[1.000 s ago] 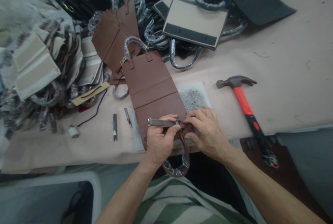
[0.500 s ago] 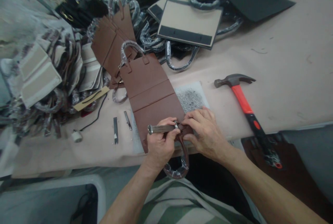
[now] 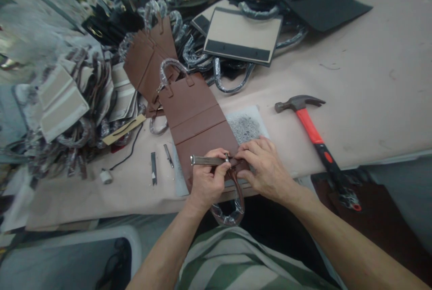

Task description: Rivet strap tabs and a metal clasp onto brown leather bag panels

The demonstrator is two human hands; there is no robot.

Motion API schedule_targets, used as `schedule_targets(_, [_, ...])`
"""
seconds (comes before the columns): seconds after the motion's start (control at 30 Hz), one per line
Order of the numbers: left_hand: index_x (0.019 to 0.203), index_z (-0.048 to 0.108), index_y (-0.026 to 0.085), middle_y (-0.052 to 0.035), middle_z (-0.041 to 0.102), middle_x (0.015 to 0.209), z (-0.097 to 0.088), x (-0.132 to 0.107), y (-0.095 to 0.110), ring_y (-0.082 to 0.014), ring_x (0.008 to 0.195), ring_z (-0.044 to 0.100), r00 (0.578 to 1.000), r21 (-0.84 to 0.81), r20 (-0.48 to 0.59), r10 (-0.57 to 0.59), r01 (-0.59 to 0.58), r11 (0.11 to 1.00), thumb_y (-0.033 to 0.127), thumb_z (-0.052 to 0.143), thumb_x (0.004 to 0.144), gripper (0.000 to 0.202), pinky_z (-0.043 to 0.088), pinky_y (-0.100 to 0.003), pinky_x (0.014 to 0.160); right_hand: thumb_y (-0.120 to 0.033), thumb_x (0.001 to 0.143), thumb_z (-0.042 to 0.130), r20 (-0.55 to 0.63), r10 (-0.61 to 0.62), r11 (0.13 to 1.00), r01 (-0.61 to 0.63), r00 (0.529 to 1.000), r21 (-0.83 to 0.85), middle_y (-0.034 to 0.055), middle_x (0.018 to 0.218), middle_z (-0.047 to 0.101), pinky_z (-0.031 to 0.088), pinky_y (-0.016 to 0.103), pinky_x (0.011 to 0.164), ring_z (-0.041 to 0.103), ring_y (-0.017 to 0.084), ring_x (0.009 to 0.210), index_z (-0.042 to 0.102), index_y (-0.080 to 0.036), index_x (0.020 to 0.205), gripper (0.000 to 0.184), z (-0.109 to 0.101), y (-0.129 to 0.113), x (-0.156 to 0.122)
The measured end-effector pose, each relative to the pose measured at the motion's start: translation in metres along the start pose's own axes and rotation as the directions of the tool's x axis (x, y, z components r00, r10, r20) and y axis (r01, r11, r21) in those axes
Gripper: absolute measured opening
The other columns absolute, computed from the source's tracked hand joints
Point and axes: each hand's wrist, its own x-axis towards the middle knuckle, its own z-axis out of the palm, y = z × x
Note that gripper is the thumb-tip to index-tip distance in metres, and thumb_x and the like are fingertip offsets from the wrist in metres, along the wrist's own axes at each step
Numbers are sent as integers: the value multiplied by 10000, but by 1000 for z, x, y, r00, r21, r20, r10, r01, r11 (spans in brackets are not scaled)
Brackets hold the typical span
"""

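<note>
Holding a silvery metal rod-shaped tool (image 3: 204, 160), the left hand (image 3: 209, 178) had its fingers closed around the shaft, thumb near the inner end; tool lay roughly sideways, flat round end pointing left. Right hand (image 3: 265, 165) was just beside it, thumb and fingertips slightly apart on the near end of a long brown leather bag panel (image 3: 202, 135); cannot tell if these fingers pinched the leather or only pressed it. Exact contact between tool and leather was too small to make out.

Panel lay flat on the pinkish-beige covered counter (image 3: 371, 87), partly over a white board with black speckles (image 3: 246, 123), two crosswise lines across its middle. A brown loop handle in clear plastic wrap (image 3: 241, 195) hung past the counter edge below the hands; another plastic-wrapped loop handle (image 3: 172, 63) sat at the panel's far end, next to stacked brown leather panels (image 3: 145, 65).

Right of the hands: a claw hammer with red and black handle (image 3: 310, 128), head on the counter, handle end jutting over the edge. Left of the panel: a thin metal rod (image 3: 168, 156), a flat dark metal strip (image 3: 154, 168), then a small white cylinder (image 3: 105, 176) near a thin black cord (image 3: 130, 153). Farther back: a beige-and-black rectangular panel (image 3: 241, 33) on a dark heap.
</note>
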Motion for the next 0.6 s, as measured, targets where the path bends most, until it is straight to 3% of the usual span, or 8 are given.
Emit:
schedule_targets(0.17, [983,646,180,-81,728,1033,7,-4,2,-201,1001,707,999,88,-37,33,-30,996,165,644,897,87,563,-351,955,-149,777,718,-26,-9,1000,10,1000,19,69,1081,637,282,538,1121,527,274,1044,577,-203,972,247,2,2,-1])
schedule_targets(0.33, [973,641,180,-81,729,1033,9,-4,2,-199,1000,709,998,76,-48,36,-33,997,164,632,906,69,573,-353,949,-135,768,714,-51,-15,997,18,999,71,84,1098,629,285,549,1130,537,278,1070,581,-200,932,221,2,3,-4])
schedule_targets(0.5, [963,659,175,-78,737,1043,5,-3,0,-191,992,713,999,17,-31,-38,38,999,167,639,903,64,572,-339,946,-111,838,657,-75,-80,982,91,994,165,58,1058,616,231,556,1179,554,238,1060,656,-204,838,94,-2,7,-9])
schedule_targets(0.6, [956,665,171,-83,740,1044,2,-3,-1,-200,988,719,996,-11,-8,-85,85,996,180,638,901,62,574,-352,950,-89,869,603,-65,-130,976,139,989,168,41,1007,626,222,558,1181,557,218,1017,692,-214,813,163,-5,9,-10])
